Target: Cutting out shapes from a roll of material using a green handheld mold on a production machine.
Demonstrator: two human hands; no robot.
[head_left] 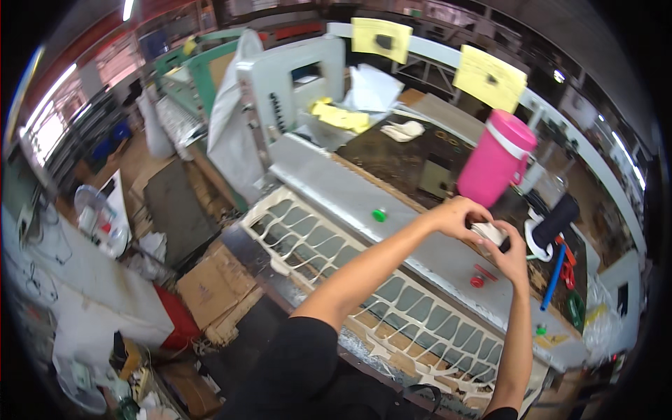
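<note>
My left hand (462, 218) and my right hand (512, 255) meet over the grey metal ledge of the machine, fingers curled around a small off-white piece (488, 232). Fingers cover part of this piece, so its kind cannot be made out. Just beyond my hands stands a large pink jug (490, 164) with a white band and a handle. Below my forearms lies a cream lattice sheet (315, 241) full of cut-out openings, along the machine bed. A red knob (477, 281) sits on the ledge near my right wrist, and a green knob (379, 214) is farther left.
On the dark worktop are a white glove-like cloth (402, 131), a black cylinder (556, 218), a blue tube (553, 277) and red-handled tools (568, 269). Yellow sheets (381, 40) hang on the rail behind. Flattened cardboard (215, 285) lies at the left.
</note>
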